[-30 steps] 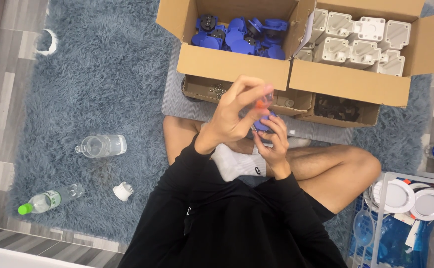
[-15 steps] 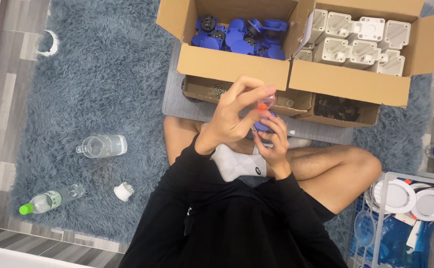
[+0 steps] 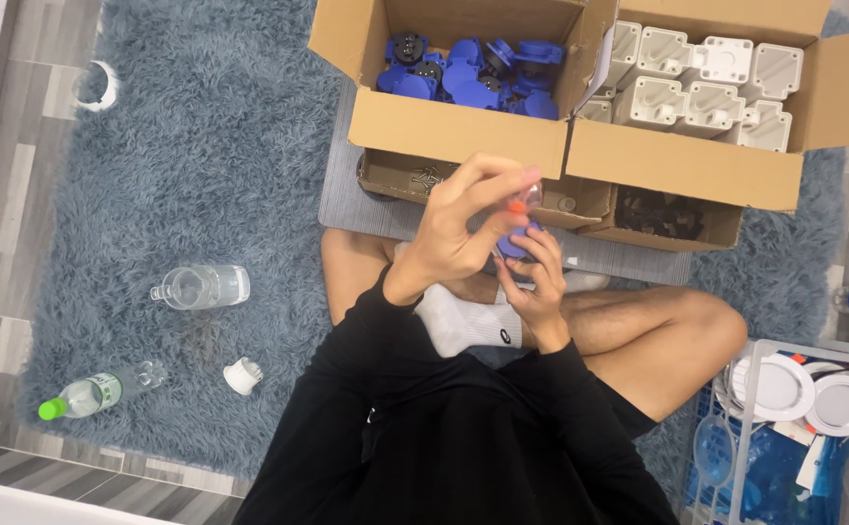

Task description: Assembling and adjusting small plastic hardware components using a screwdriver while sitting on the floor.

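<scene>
The big fluffy blue-grey rug (image 3: pixel 152 175) fills most of the floor, and the person sits on it with legs crossed. At 12 o'clock from the hands stands a cardboard box (image 3: pixel 463 131) with many blue round parts (image 3: pixel 473 78) piled inside, so lots of them look left to do. At 1 o'clock a second cardboard box (image 3: pixel 682 165) holds white plastic housings (image 3: pixel 701 87) in neat rows. At 4 o'clock a white wire basket (image 3: pixel 747 408) holds round white lamp discs (image 3: pixel 808 394), which may be finished ones, but I cannot tell. At 9 o'clock a clear glass jar (image 3: pixel 201 288) lies on its side, and at 8 o'clock lies a clear bottle with a green cap (image 3: pixel 94 394) near a small white cap piece (image 3: pixel 242 375). The left hand (image 3: pixel 458 228) is closed in a narrow pinch on a small orange-tipped piece (image 3: pixel 519 205). The right hand (image 3: pixel 539 282) sits just under it, fingers curled around one blue part (image 3: pixel 514 245). That part is above the lap, just in front of the boxes. The orange tip touches it from 12 o'clock, so this one seems half done. The part looks round, and fingers hide much of it, so I cannot tell which way it points or where its long side runs.
</scene>
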